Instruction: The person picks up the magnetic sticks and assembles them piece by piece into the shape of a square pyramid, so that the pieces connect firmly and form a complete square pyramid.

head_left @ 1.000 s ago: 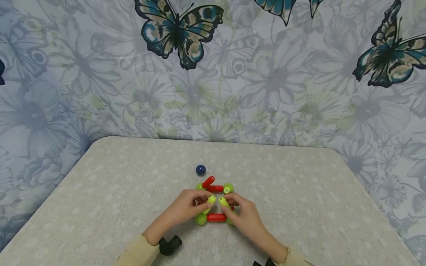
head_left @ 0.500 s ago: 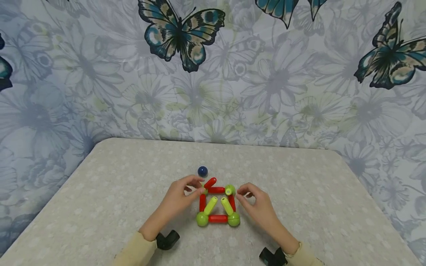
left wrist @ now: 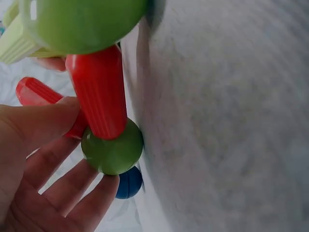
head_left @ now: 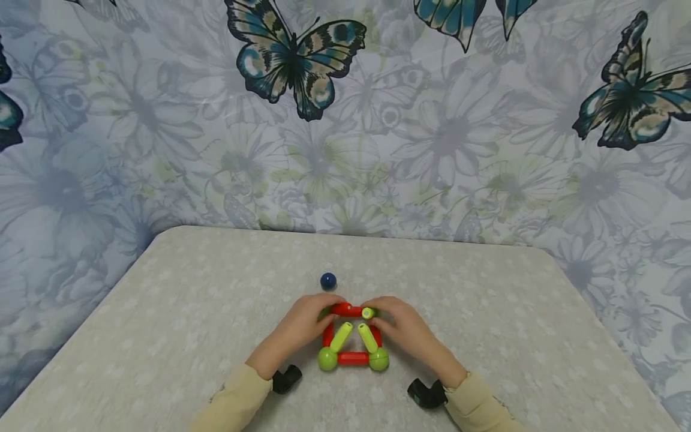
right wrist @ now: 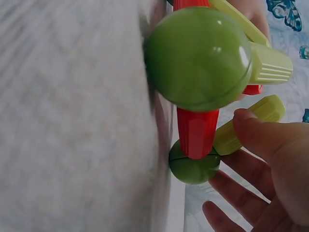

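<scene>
A square frame of magnetic red rods, such as the front rod (head_left: 353, 359), and green balls (head_left: 327, 359) lies on the table. Two yellow-green rods (head_left: 341, 337) lean up from its near balls. At the far left corner my left hand (head_left: 303, 321) pinches a raised red rod (left wrist: 36, 91) between thumb and fingers; other fingertips touch the green ball (left wrist: 113, 153) below. My right hand (head_left: 406, 329) pinches a raised yellow-green rod (right wrist: 265, 110) at the far right corner, its fingers beside the green ball (right wrist: 193, 168). Both far balls are mostly hidden in the head view.
A dark blue ball (head_left: 328, 281) sits alone behind the frame. The pale patterned tabletop (head_left: 162, 336) reaches back to a butterfly-print backdrop (head_left: 459, 150). Black wrist cameras (head_left: 427, 393) stick out from both wrists, low over the table.
Both hands let go of the near yellow-green rods, moved apart and back, then closed in on the far corners. The raised red rod now tilts more to the right.
</scene>
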The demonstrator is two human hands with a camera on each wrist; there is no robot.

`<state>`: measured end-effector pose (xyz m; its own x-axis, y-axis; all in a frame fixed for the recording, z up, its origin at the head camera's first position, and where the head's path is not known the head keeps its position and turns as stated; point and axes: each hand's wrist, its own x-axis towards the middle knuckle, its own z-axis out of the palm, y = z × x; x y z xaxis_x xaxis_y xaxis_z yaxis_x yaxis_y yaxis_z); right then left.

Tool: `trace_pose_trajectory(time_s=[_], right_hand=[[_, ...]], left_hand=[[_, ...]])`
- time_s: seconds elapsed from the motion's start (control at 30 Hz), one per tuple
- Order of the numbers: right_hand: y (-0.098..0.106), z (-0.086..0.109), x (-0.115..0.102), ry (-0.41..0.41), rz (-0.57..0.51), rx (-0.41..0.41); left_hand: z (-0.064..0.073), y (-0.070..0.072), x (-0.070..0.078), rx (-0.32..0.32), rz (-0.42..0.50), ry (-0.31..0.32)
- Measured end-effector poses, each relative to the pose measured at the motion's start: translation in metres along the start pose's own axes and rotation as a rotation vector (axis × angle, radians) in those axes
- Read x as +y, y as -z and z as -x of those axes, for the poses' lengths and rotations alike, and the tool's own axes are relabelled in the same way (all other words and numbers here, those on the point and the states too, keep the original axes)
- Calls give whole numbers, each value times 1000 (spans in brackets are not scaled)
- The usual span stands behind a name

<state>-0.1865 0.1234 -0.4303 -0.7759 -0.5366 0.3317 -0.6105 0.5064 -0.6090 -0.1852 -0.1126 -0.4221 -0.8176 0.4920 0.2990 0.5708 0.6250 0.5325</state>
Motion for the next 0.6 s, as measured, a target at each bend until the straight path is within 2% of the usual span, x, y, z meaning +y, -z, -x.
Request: trace_pose_trajectory(time_s=[0.23, 0.47, 0.53, 0.6], right_hand=[[-1, 0, -9, 9, 121, 1], [-3, -1, -12, 13, 165, 8], [-1, -2, -11, 21, 158, -19], [5, -2, -8, 24, 109, -81]], left_hand=[[8, 2, -3, -18, 78, -32], [11, 2, -8, -23, 126, -39], [11, 1, -9, -22, 133, -42], [10, 0, -9, -23, 137, -51]])
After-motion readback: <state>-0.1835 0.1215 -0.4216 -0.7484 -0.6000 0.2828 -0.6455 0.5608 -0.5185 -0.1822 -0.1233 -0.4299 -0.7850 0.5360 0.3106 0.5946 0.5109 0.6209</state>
